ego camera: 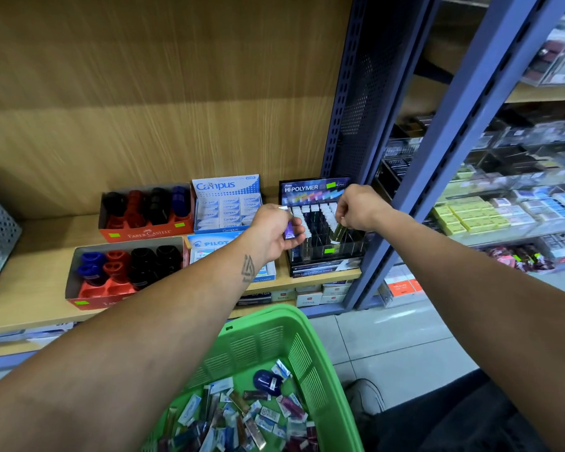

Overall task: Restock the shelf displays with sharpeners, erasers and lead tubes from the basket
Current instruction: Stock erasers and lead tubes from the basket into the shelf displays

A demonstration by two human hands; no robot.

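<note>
Left hand: curled around a purple lead tube, held upright just in front of the Hi-Polymer display.
Right hand: pinched a greenish lead tube by its top, lowering it into a slot.
Basket: green, below, holding mixed erasers, tubes and a blue sharpener.
Handling: tubes looked light, stiff, smooth plastic, likely slippery; best pinched near the cap and kept vertical.
</note>
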